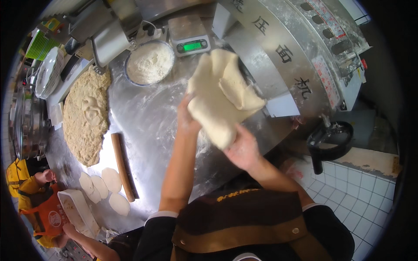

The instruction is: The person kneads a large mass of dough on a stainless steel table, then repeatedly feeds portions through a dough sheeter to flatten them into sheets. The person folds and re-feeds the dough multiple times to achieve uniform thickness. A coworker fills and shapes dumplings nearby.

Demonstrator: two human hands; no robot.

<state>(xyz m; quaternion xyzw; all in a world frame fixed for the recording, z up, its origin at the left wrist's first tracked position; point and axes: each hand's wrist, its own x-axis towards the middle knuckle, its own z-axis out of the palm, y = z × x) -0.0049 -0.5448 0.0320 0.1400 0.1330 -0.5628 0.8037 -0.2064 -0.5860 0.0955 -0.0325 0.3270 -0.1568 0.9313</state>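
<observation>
A broad, folded sheet of pale dough (212, 94) is held up in both my hands, in front of the metal dough-pressing machine (261, 49). My left hand (188, 114) grips its left edge, the fingers partly hidden by the dough. At the lower right end, my right hand (243, 148) supports the dough from below with the palm upward. One flap of the sheet is folded over on the right side, close to the machine's white plate (283, 105). Beneath the dough lies the floured steel worktable (147, 107).
A bowl of flour (151, 63) stands beside a lit digital scale (190, 36). Leftward lie a large dough mass (85, 120), a wooden rolling pin (122, 167) and several dough rounds (111, 180). Another person in an orange apron (49, 208) is near a white tray (79, 212). A black handwheel (329, 140) juts out right.
</observation>
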